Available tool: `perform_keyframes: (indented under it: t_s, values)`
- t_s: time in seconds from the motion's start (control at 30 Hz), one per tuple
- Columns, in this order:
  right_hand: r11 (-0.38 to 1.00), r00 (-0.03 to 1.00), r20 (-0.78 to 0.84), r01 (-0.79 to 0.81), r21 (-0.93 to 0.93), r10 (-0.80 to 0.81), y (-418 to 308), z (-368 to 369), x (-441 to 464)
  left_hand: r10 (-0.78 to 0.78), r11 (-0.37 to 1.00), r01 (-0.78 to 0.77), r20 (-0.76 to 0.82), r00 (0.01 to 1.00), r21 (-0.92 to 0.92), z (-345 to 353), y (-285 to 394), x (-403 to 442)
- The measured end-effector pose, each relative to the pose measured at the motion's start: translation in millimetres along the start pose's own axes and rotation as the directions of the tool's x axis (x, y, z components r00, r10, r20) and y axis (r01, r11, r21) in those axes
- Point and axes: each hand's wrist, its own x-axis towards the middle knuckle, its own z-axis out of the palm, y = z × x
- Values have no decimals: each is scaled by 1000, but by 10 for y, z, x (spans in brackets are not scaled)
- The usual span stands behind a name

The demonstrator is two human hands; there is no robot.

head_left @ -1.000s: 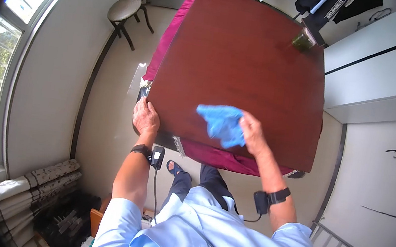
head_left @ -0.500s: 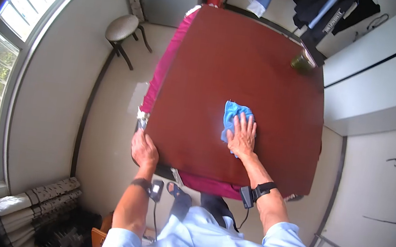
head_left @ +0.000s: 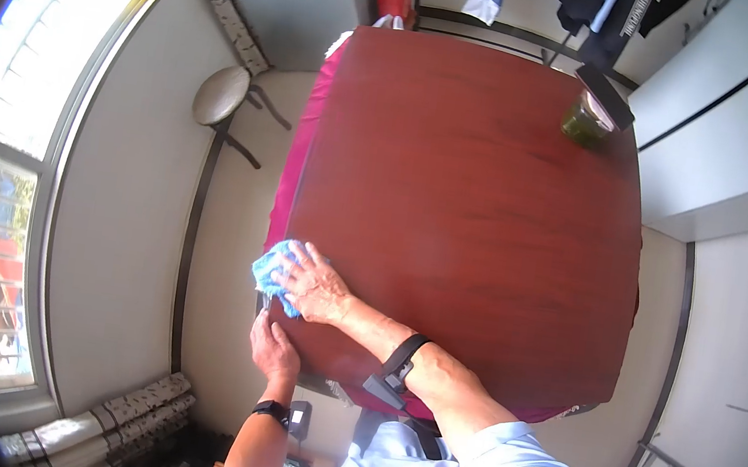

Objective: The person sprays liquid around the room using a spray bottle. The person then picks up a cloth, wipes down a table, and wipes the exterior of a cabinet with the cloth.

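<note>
reddish-brown tabletop [head_left: 472, 204], right hand [head_left: 315, 289] palm-down on blue cloth [head_left: 266, 270]

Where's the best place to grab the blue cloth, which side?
Pinch the blue cloth by its crumpled left part, probably coming from the left of the table: the right hand lies spread over the cloth's right part, while the left part looks uncovered and seems to reach past the table edge.

Home, probably: hanging clothes [head_left: 575, 3], stool [head_left: 221, 95]

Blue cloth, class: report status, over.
Right hand spread on blue cloth. Cloth at tabletop's left edge. Left hand close by, same edge. Green container away at far corner.
</note>
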Motion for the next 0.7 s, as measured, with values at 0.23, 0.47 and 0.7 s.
perform_keyframes:
  t_s: [0.23,0.47,0.7]
  values:
    - [807,739,-514,-574,-139,437,1761,-1220,-1442,-61,998,59,61,996,39,2,3,-13]
    - [-8,128,-563,-972,-233,817,2263,-1716,-4643,-103,994,98,83,991,57,28,6,-19]
    - [-408,-352,-524,-913,10,776,1349,-1298,-5598,-127,991,123,86,988,52,4,20,-24]
